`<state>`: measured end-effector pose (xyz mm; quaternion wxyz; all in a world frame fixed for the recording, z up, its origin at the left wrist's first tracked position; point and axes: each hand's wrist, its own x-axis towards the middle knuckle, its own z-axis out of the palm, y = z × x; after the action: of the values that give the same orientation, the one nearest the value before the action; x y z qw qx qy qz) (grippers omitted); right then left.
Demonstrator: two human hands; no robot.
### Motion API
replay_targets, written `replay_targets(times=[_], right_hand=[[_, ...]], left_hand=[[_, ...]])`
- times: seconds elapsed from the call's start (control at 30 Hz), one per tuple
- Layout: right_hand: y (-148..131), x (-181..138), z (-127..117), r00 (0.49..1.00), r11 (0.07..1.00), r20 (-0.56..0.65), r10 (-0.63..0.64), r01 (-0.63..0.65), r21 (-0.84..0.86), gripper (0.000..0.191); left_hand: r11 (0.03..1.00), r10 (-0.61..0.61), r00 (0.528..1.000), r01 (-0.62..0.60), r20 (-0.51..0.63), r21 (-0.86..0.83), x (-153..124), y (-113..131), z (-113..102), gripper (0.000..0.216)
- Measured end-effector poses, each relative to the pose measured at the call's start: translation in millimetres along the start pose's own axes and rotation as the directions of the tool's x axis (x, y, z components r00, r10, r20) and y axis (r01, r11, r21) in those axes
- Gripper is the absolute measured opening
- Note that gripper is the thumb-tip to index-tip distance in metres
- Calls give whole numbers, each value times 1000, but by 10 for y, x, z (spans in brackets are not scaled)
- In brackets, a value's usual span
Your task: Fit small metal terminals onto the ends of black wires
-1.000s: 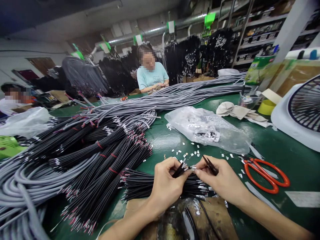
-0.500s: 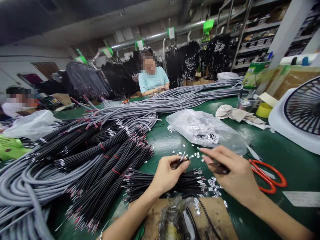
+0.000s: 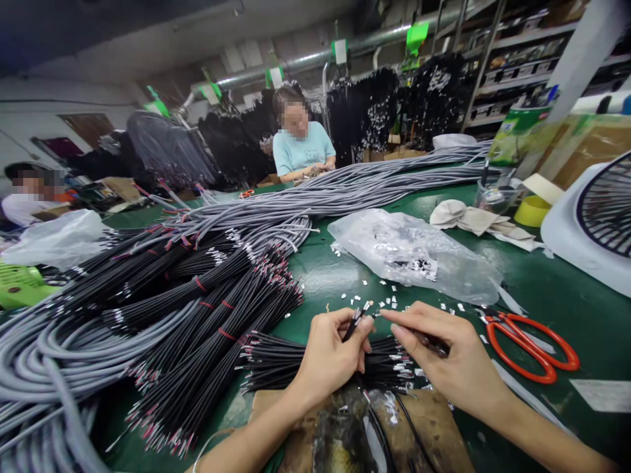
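Observation:
My left hand pinches a short black cable between thumb and fingers, its stripped, pale end pointing up and right. Facing it, my right hand has thumb and index finger stretched toward that end, with a narrow gap between. A dark slim object is tucked under the curled fingers of my right hand; its kind is mostly hidden. Below both hands lies a bundle of short black cables with red and white wire ends. Small silvery metal pieces are scattered on the green tabletop just beyond my fingers.
Red-handled scissors lie at right, near a white fan. A clear plastic bag holds more pieces. Black cable bundles and grey cables cover the left and back. A stained cardboard is in front. A co-worker sits opposite.
My right hand has come closer to the cable end in my left hand, its index finger now near the tip. The view has shifted slightly.

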<state>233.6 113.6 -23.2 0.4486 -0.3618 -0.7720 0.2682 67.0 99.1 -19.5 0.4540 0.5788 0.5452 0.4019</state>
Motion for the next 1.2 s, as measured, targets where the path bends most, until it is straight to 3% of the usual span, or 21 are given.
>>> replay_targets(times=[0.2,0.37,0.53,0.7,0.83,0.97,1.1,1.2], right_hand=[[-7,-14,16,1000,998,11,12,-11,-61,28],[-42,-22,-8,998,996,27,-54,56,-72,32],[-33,-60,0,996,995,55,-69,73,-66,34],[-44,-85,12,993,990,53,-101,106,-94,31],[-41,-60,-19,998,971,18,-64,67,-229,36],[5,-46,-61,989,875,-65,-132,86,-476,33],[28,-64,-73,952,727,-50,-302,196,-658,29],[25,-71,-74,932,650,-17,-361,239,-721,32]], left_hand=[[999,43,999,-43,-27,27,-17,-2,-2,31],[990,129,979,-118,-159,80,-20,33,-9,19],[996,86,973,-86,-212,6,-33,52,2,14],[998,63,952,-66,-298,-2,-24,56,14,24],[998,25,959,-38,-281,-41,-11,47,28,20],[997,22,963,-40,-267,-61,-17,39,37,18],[998,37,962,-51,-271,-46,-23,34,35,18],[998,44,962,-53,-269,-29,-22,26,28,16]])
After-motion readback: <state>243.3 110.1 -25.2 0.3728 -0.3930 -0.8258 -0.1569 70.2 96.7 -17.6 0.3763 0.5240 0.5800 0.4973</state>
